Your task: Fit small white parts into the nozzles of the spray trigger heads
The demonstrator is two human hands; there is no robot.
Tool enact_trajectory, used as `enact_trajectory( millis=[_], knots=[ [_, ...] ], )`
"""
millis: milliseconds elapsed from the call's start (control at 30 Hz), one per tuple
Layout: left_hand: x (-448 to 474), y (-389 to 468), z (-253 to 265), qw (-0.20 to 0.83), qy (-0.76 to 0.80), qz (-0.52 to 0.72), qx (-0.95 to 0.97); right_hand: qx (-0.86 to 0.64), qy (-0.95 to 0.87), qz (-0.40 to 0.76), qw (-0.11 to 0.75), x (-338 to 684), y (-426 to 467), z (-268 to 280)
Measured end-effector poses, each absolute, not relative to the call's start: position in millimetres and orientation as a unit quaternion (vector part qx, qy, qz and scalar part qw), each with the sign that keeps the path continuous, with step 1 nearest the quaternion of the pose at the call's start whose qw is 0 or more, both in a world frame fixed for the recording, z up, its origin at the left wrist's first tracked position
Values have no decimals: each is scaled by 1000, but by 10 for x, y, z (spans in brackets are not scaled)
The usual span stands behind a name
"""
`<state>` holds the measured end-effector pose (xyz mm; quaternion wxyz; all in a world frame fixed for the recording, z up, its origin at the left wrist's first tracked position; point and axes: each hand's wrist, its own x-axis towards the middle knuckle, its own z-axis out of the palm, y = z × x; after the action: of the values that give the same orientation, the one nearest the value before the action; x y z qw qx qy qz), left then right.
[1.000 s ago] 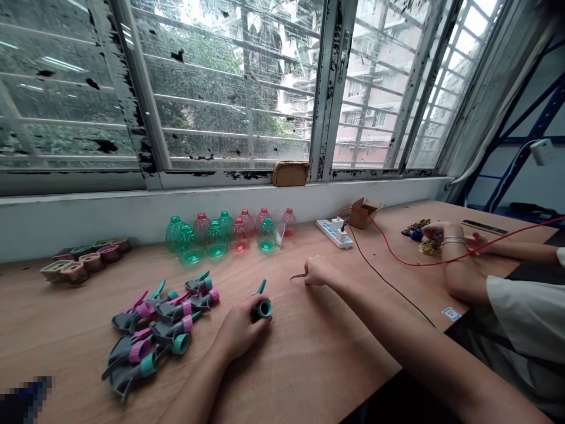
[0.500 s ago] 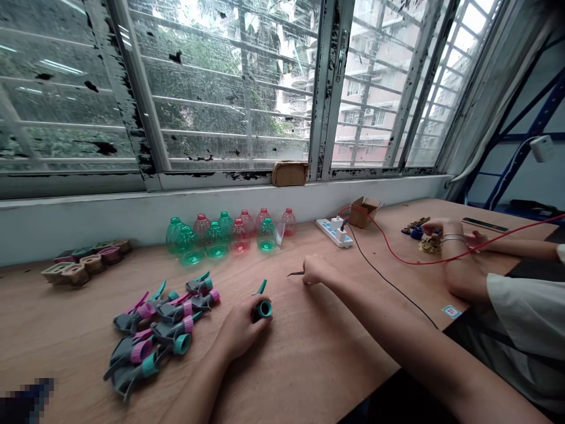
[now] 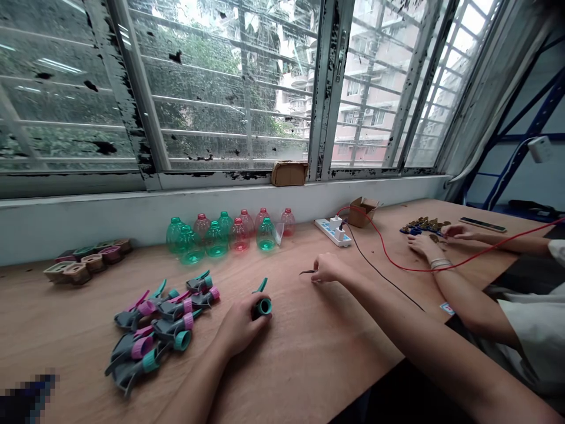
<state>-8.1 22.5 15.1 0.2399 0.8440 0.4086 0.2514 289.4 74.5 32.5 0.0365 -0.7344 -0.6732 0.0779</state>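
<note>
My left hand [image 3: 242, 324] rests on the table, closed around a spray trigger head [image 3: 265, 307] with a teal collar and teal lever. The collar's round opening faces me. Farther right, my right hand [image 3: 327, 269] pinches thin dark tweezers [image 3: 306, 272] by one end, their curved tip pointing left above the wood. Left of my left hand lies a group of grey spray heads [image 3: 170, 327] with pink or teal collars. Behind my hands stand several clear green bottles [image 3: 216, 241] and red bottles [image 3: 240, 237] without spray heads.
Small coloured blocks [image 3: 91, 263] sit at the far left. A white power strip [image 3: 333, 232] with plugs, cables and a cardboard box [image 3: 362, 212] are at the back. At right, a co-worker's hands [image 3: 426, 244] handle brass-coloured parts [image 3: 424, 224]; a red cable [image 3: 477, 256] crosses there.
My right hand has shifted slightly right with the tweezers. My left hand holds the spray head in nearly the same place. The co-worker's near arm has swung lower and left.
</note>
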Motion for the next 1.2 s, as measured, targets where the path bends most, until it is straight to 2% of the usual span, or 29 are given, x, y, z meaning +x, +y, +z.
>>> enact_trajectory(
  millis=[200, 267, 400, 633, 900, 1067, 1200],
  knots=[
    [-71, 215, 157, 233, 407, 253, 846, -719, -681, 59, 126, 2736, 623, 459],
    [-74, 213, 157, 222, 407, 255, 848, -681, -706, 83, 174, 2552, 606, 414],
    [-103, 201, 161, 177, 420, 239, 857, -657, -721, 80, 206, 2160, 623, 172],
    [-128, 187, 191, 111, 450, 194, 865, -673, -721, -11, 165, 2036, 759, -96],
    [-98, 172, 229, 120, 431, 185, 875, -676, -722, -34, 143, 2007, 959, -22],
    [-111, 191, 197, 108, 442, 178, 873, -660, -731, -41, 169, 1951, 818, 45],
    [-144, 246, 185, 59, 497, 156, 851, -606, -764, 24, 219, 1861, 607, 47]
  ],
)
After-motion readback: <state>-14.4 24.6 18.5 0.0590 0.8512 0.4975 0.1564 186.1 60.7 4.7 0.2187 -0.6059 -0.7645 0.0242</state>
